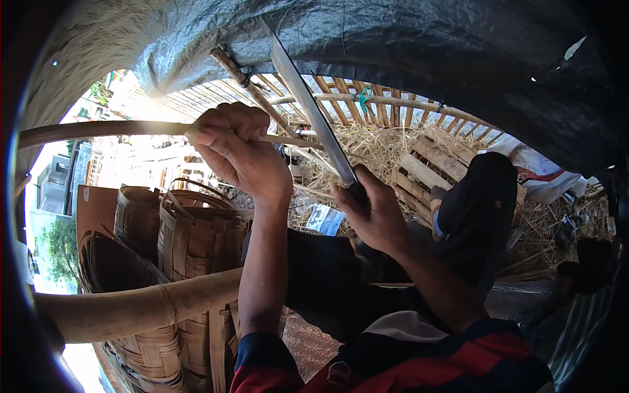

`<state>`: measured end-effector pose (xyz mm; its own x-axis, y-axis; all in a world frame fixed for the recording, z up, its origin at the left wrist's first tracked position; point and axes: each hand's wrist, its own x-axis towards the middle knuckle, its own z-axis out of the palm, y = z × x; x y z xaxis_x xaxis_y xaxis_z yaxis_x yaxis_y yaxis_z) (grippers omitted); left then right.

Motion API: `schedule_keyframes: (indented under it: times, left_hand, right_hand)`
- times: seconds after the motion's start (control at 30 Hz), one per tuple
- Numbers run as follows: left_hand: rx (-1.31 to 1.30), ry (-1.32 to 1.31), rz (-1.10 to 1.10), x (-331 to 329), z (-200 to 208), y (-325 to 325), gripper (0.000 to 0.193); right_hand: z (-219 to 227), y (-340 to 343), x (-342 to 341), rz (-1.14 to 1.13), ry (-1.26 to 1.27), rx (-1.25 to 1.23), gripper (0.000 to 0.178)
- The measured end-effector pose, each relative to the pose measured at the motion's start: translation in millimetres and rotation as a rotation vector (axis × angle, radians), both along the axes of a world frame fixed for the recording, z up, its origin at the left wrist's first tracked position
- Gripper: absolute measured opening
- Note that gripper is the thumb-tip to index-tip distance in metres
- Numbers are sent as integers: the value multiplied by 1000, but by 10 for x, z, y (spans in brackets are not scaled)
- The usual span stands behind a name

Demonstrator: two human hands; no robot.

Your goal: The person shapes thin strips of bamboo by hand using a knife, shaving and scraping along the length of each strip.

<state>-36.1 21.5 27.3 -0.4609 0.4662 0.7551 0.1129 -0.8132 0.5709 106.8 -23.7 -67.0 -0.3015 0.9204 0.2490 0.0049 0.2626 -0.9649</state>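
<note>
My left hand (239,147) is closed around a long bamboo strip (111,129), which runs out to the left edge of the view. A thinner end of the strip sticks out on the right side of my fist. In my right hand (377,213) is the dark handle of a long knife (311,108). Its straight blade points up and away to the left, crossing near the strip's thin end; I cannot tell whether they touch. My fingers wrap the handle and hide most of it.
Woven bamboo baskets (196,242) stand at the left behind a thick bamboo pole (141,306). Straw and shavings (373,147) litter the ground beside a slatted wooden piece (429,167). A bamboo fence (393,108) runs across the back under a dark tarp (458,46).
</note>
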Motion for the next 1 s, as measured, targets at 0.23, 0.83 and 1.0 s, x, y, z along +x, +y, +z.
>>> schedule_keyframes:
  times: [0.23,0.83,1.0]
  left_hand:
    - [-2,39,160,124,38,4,38]
    - [-113,-50,14,84,-51,117,48]
    - [-220,-90,-15,39,-272,271,54]
  right_hand:
    - [-96,-93,-53,-70,-224,349,30]
    - [-130,128,120,135,-60,89,23]
    - [-967,111,223,85,-309,-124,22]
